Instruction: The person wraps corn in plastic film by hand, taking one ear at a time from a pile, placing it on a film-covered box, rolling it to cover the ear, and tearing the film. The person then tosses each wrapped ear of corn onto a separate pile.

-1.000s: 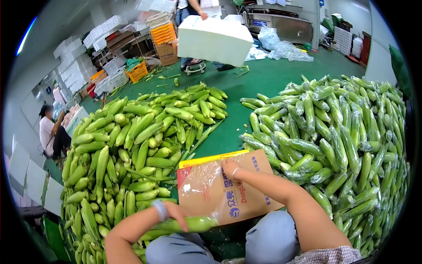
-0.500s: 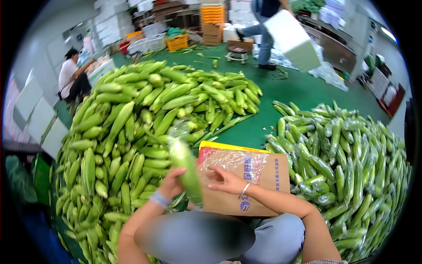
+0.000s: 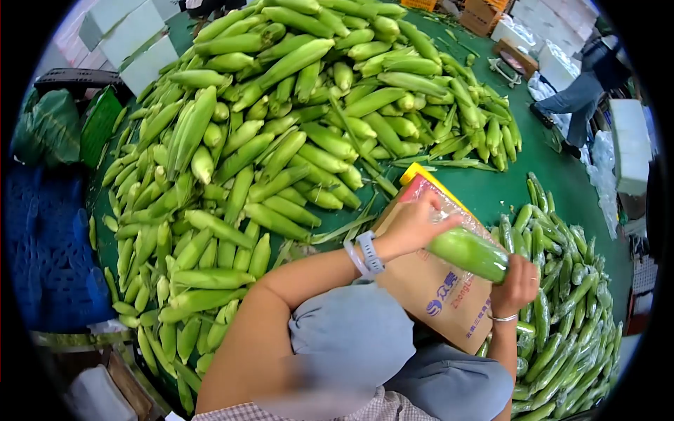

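Observation:
An ear of corn in its green husk (image 3: 467, 254), wrapped in clear plastic, is held slantwise above a brown cardboard box (image 3: 411, 277). At its upper left end my left hand (image 3: 413, 226) is closed, thumb and fingers pinched on the wrapped end; part of the grip is hidden. My right hand (image 3: 518, 282) wraps around the lower right end. Under the corn, the box top carries clear plastic film, with a red and yellow packet (image 3: 430, 181) at its far edge.
A large heap of unwrapped corn (image 3: 281, 154) spreads ahead and to the left. Plastic-wrapped corn (image 3: 562, 316) is piled on the right. A blue plastic crate (image 3: 56, 245) stands far left. A person's legs (image 3: 579, 98) and a white foam box (image 3: 630, 144) are at upper right.
My view has turned down and left. The corn has gone from upright in my left hand to slanting between both hands. My right hand, free before, now grips one end.

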Demonstrator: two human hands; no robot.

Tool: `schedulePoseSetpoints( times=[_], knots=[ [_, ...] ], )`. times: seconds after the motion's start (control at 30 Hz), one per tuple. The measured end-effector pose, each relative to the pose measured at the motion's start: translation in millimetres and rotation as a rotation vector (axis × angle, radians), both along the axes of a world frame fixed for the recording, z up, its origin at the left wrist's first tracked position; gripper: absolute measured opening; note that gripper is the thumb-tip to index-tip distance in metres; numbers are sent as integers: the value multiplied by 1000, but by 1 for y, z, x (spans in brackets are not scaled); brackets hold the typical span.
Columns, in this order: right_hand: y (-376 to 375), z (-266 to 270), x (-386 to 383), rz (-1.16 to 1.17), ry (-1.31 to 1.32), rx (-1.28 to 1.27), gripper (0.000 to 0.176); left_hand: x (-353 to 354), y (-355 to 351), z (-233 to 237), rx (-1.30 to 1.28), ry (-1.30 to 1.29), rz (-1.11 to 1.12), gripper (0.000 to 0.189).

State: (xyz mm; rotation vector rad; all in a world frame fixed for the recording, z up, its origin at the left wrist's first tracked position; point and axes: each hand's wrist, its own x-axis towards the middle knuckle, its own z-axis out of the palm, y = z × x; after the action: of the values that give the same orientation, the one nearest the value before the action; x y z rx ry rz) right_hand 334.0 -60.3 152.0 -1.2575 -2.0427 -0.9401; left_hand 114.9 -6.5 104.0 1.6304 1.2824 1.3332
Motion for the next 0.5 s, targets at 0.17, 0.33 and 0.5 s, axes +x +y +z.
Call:
schedulePoseSetpoints(
  times=[0.17, 0.33, 0.5],
  knots=[
    [-17, 9, 10, 91, 34, -25, 16, 17, -16, 14, -847, -68, -1239, 77],
    [-88, -49, 78, -356, 464, -366, 29, 15, 67, -125, 474, 168, -646, 34],
    [-215, -28, 231, -784, 961, -64, 34, -244, 98, -156, -149, 1036, 967, 42]
  ],
)
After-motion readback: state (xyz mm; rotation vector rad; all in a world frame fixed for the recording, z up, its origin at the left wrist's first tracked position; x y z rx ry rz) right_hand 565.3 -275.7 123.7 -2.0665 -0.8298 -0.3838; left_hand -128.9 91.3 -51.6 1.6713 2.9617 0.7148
